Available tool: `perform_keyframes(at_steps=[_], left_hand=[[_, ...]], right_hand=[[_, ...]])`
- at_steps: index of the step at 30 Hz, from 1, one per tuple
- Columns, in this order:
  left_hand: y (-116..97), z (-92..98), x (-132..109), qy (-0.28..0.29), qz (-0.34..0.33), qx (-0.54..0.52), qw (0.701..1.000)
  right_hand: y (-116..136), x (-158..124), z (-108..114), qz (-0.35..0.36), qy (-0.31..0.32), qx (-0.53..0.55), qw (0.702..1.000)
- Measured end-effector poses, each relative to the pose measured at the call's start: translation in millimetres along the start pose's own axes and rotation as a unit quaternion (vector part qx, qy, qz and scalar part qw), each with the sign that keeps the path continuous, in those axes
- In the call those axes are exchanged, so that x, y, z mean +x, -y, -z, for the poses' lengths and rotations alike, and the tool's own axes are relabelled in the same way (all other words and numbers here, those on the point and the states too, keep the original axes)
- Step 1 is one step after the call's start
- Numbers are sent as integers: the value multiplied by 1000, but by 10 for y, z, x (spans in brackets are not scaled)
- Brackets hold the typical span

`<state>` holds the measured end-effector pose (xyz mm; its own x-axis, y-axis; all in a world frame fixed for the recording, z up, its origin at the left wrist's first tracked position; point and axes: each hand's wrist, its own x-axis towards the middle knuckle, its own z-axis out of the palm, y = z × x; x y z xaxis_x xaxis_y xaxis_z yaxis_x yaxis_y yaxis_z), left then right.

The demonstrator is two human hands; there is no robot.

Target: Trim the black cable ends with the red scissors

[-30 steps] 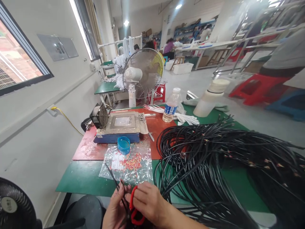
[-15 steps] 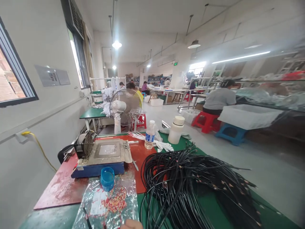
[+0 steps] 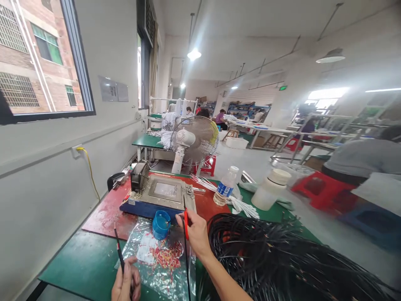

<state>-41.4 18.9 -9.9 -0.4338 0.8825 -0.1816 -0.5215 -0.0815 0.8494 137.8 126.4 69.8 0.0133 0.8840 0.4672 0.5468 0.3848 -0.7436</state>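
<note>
In the lower left of the head view, my left hand (image 3: 127, 281) is closed round a black cable (image 3: 120, 253), whose stripped end points up with thin wires showing. My right hand (image 3: 196, 234) is closed on a slim red-handled tool (image 3: 186, 225) with a dark narrow tip; its exact kind is unclear. A black strand hangs from those fingers to the bottom edge. Left of the right hand stands a blue cup (image 3: 161, 225). Between my hands lies a clear plastic bag (image 3: 156, 278), with a heap of small red and yellow bits (image 3: 167, 255) on it.
Behind the cup sits a blue-based heating device (image 3: 166, 190) with a small black fan (image 3: 140, 175). A large bundle of black cables (image 3: 266, 246) covers the right. Beyond are a water bottle (image 3: 224, 187), a white jar (image 3: 271, 190) and a standing fan (image 3: 196, 140). Co-workers sit farther off.
The view has turned left. My left hand has come into view with the black cable, and my right hand has risen from the bottom edge with the red-handled tool, beside the blue cup.
</note>
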Motion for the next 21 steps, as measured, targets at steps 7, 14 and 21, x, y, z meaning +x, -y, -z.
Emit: perform_keyframes(at_steps=[7, 14, 21], left_hand=[[178, 32, 48, -37, -59, 35, 997], [214, 27, 36, -37, -76, 44, 995], [176, -10, 26, -48, -53, 46, 996]], right_hand=[[-41, 160, -134, 11, 29, -144, 989], [17, 140, -219, 14, 101, -192, 976], [22, 180, -259, 35, 120, -214, 969]])
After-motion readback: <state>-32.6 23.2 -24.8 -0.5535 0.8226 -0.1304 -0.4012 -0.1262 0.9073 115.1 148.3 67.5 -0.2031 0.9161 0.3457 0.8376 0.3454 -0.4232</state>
